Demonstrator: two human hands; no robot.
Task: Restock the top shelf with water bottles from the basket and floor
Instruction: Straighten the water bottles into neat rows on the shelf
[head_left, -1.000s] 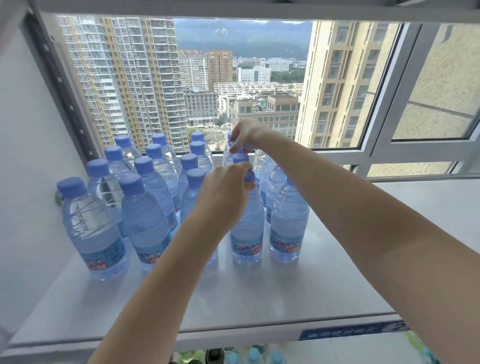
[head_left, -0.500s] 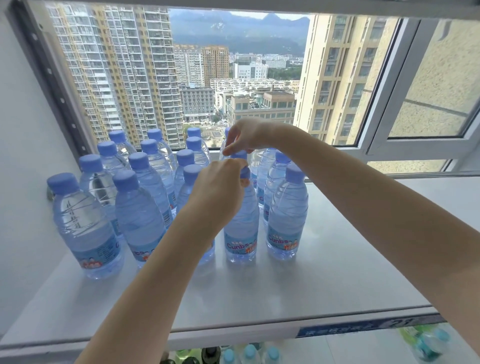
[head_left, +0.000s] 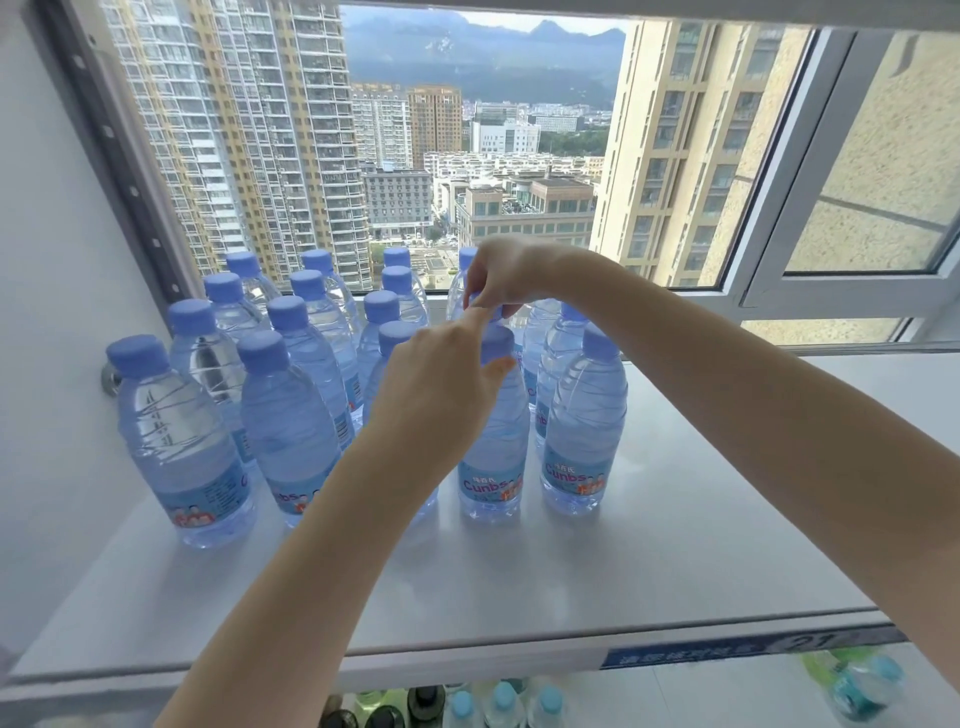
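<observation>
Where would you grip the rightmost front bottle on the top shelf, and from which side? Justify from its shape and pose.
Probably round the ribbed body above the label of the rightmost front bottle, coming from its right. It stands upright, the shelf on that side holds no bottle, while a neighbouring bottle crowds its left and others stand behind.

Both forearms are reaching forward, the left hand curling thumb and forefinger around the neck of a bottle beside it, while the right hand, wrist bent down, is pinching a cap under its fingertips.
</observation>
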